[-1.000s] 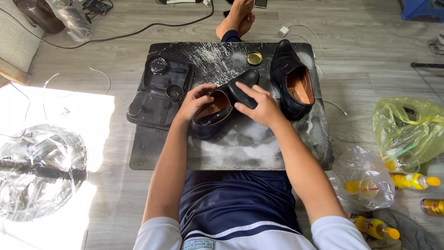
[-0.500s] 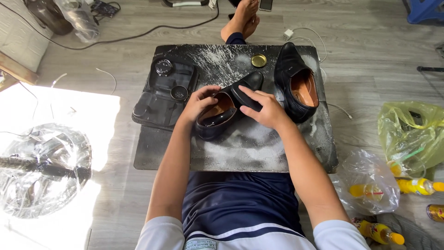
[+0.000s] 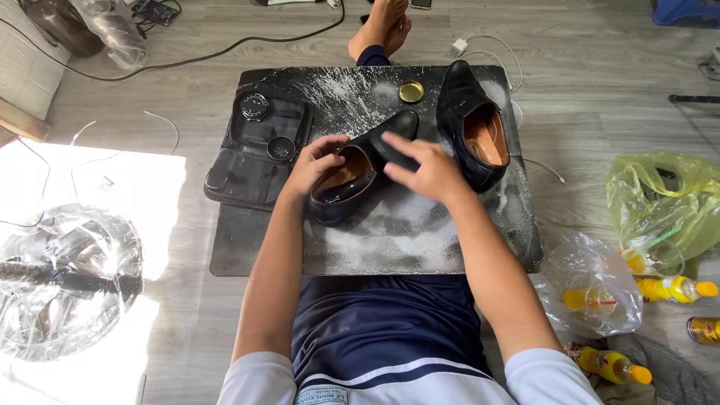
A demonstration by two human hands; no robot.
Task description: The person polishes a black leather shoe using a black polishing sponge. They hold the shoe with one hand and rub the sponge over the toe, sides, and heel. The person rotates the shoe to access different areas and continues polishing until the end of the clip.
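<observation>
On the dark board (image 3: 390, 240) across the lap: left hand (image 3: 315, 166) grips the black shoe (image 3: 358, 174) at its heel opening; right hand (image 3: 424, 169) clasps its vamp, rubbing. Polishing stage, likely. Next calls for turning the shoe; second shoe (image 3: 471, 124) waits beside.

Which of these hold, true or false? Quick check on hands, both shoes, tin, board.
1. The left hand grips the heel end of the nearer shoe. True.
2. The right hand lies flat on the board, away from any shoe. False: it rests on the toe part of the nearer shoe.
3. The second shoe stands untouched on the board's right side. True.
4. The round gold tin sits inside the second shoe. False: it lies on the board beside it.
</observation>
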